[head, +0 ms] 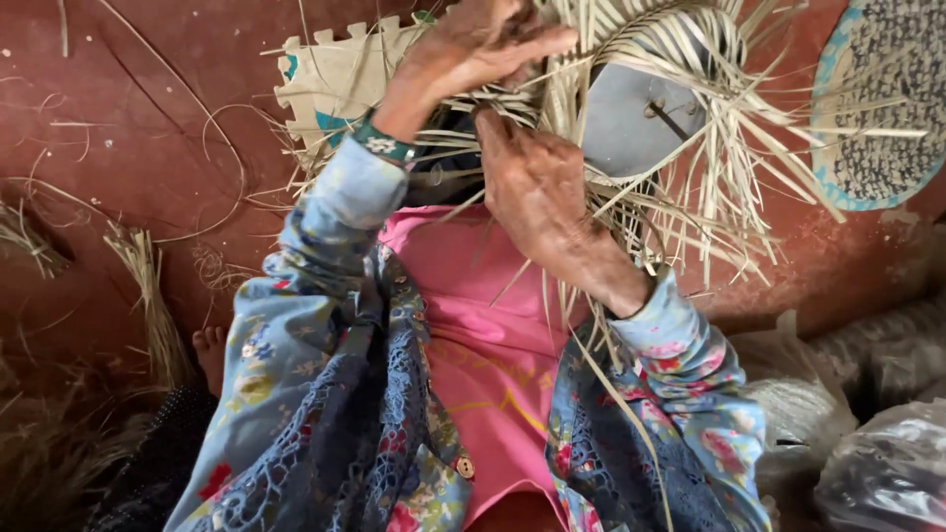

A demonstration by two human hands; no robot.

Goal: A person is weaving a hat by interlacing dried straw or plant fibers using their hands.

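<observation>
Head view: two hands work a half-woven piece (631, 59) of flat, pale, dry straw strips, held over a pink lap, its loose ends splaying stiffly outward. The left hand (473, 49) curls over the woven edge, fingers closed on strips. The right hand (537, 182) presses up from below, fingertips pinching strips. One grey rounded form (631, 123) sits inside the weave. One finished round mat (877, 99), blue-rimmed, lies on the red floor (128, 148). Two straw bundles (148, 296) lie left.
</observation>
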